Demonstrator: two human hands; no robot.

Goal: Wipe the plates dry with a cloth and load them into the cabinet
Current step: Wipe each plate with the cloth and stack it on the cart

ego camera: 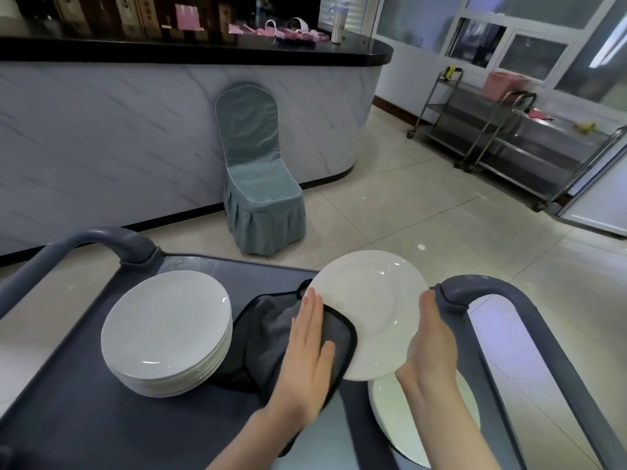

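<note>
From where I stood, the work was on a dark grey cart [84, 418] with two looped handles, its flat surface carrying everything. One white plate [369, 313] was held tilted just above that surface, near the right-hand handle. The right hand [429, 344] had its grip closed on the plate's near right rim. The left hand [307, 354] lay flat with its grip released, fingers straight, pressing one dark grey cloth [268, 334] against the plate's left edge; the rest of the cloth trailed onto the surface. To the left sat a single stack of plates [166, 330], too tightly packed for me to count. A further plate [390, 412] lay under the right forearm. Beyond the cart were a pale tiled floor [407, 215], one chair [261, 184] in a grey-green cover against a marble-fronted counter [118, 130], a tumbler [337, 23] on its black top, and two steel trolleys [543, 154] by the windows.
</note>
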